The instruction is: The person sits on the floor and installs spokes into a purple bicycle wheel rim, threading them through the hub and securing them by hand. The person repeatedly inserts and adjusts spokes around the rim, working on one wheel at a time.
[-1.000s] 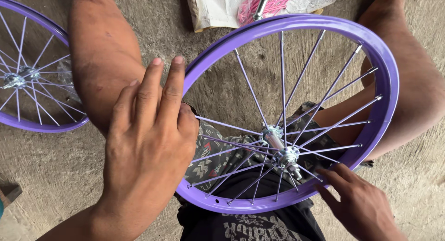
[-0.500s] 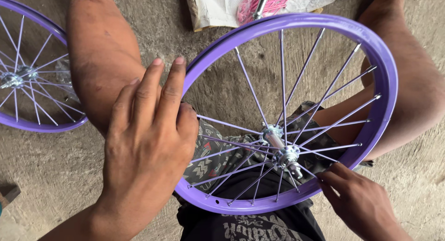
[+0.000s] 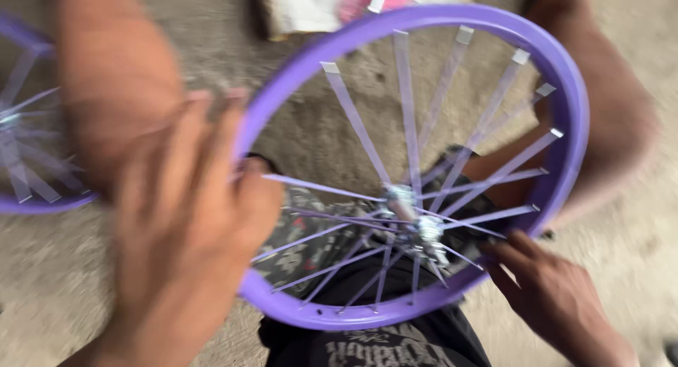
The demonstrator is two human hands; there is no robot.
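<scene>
From the head view I see the purple wheel point(image 3: 565, 92) tilted over the lap, its rim arcing from top centre round to the lower middle, silver spokes point(image 3: 357, 123) running in to the hub point(image 3: 413, 222). The picture is smeared, so fine detail is lost.

My left hand point(image 3: 187, 233) lies flat against the rim's left side, fingers stretched out and close together, pointing up; I cannot tell whether the thumb hooks the rim. It covers that stretch of rim and some spoke ends.

My right hand point(image 3: 558, 296) sits at the lower right, fingertips reaching in among the spokes just beside the hub, loosely curled; whether they pinch anything I cannot tell.

A second purple wheel point(image 3: 28, 148) lies on the concrete floor point(image 3: 42, 296) at far left, partly behind a bare knee point(image 3: 116, 77). A white and pink bag point(image 3: 332, 7) lies beyond the rim at the top.
</scene>
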